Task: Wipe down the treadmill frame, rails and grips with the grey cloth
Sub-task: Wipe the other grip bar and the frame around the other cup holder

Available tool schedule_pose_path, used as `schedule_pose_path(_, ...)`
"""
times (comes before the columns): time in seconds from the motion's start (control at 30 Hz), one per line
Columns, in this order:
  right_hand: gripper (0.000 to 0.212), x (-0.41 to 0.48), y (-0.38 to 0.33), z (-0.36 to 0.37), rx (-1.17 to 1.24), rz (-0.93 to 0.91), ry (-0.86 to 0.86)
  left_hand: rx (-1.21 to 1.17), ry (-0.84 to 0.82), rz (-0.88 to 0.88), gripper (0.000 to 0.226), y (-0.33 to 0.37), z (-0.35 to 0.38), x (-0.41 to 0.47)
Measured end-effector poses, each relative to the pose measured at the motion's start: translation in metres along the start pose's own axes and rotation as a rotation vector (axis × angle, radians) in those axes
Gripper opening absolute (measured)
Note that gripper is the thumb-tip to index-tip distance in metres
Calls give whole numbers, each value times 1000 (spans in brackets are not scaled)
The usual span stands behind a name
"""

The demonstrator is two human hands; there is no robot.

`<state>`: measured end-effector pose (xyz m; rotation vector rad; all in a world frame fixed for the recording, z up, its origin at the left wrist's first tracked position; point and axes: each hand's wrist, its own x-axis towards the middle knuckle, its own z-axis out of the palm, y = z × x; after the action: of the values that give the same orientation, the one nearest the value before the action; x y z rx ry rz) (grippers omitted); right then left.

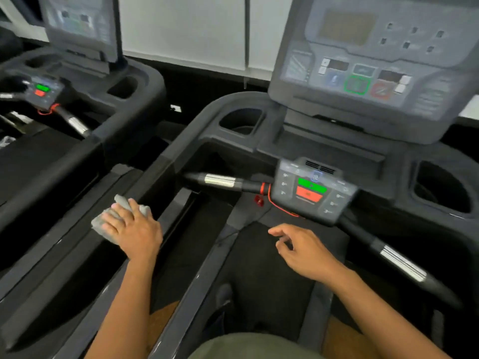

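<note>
The treadmill [204, 117] in front has a small control panel [311, 190]. On it the numbers 9, 6 and 3 stand in a column at the left edge and again at the right edge. The print on the big console [375, 73] is too blurred to read.

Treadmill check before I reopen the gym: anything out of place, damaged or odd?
Nothing looks damaged or spilled. Only the red safety cord hangs loose under the control pad, its clip dangling by the left grip.
</note>
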<state>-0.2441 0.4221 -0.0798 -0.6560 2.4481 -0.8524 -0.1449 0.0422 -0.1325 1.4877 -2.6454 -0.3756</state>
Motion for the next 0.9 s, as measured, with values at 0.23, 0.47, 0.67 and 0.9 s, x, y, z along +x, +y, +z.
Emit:
schedule_pose_path(0.23,27,-50,41,-20,103,161,158,-733,-395,-15,63,144,-12,-53)
schedule_pose_path(0.47,24,-76,58,-22,121,320,263,-1234,-827,-125,46,200,-31,-80)
schedule_pose_path(0.67,25,-84,60,-17,188,463,373,-1017,-1055,270,48,251,-47,-90)
schedule_pose_path(0.9,25,-120,55,-16,254,624,599,-545,-608,1541,58,321,21,-180)
